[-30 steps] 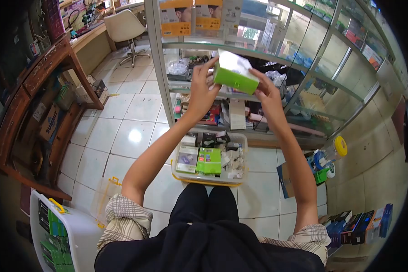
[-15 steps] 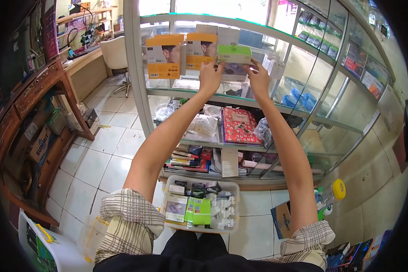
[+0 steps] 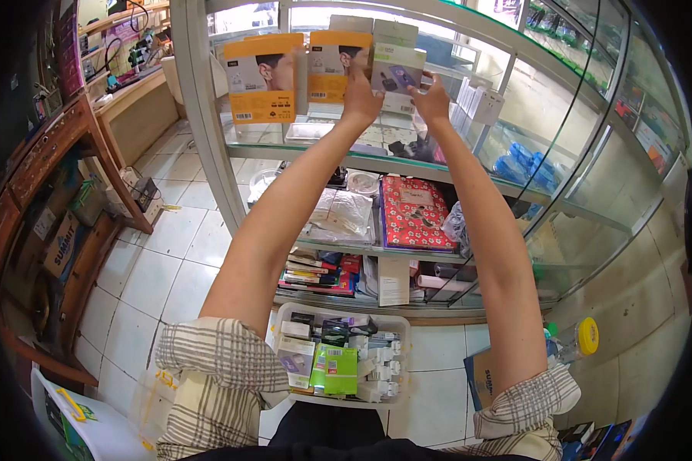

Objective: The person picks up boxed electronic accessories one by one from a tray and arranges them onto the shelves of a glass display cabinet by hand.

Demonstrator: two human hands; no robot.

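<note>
Both of my hands are raised to the upper glass shelf of a display cabinet. Between them a white and green charger box (image 3: 397,77) stands upright, its printed front turned toward me. My left hand (image 3: 360,100) is closed at the box's left edge, with some fingers hidden. My right hand (image 3: 432,100) grips the right edge with thumb and fingers. Left of the box are two orange earphone boxes, a nearer one (image 3: 260,81) and one beside my left hand (image 3: 328,69). Small white boxes (image 3: 477,104) stand to the right.
A clear plastic bin (image 3: 396,319) of boxed accessories sits on the floor before me. Lower shelves hold a red floral album (image 3: 414,211), plastic packets (image 3: 338,213) and stacked books (image 3: 315,275). A yellow-lidded jar (image 3: 580,338) stands at right, a wooden cabinet (image 3: 61,146) at left.
The charger box has turned from tilted, with its green side showing, to upright with its front showing. My hands have shifted with it, and the view has moved slightly.
</note>
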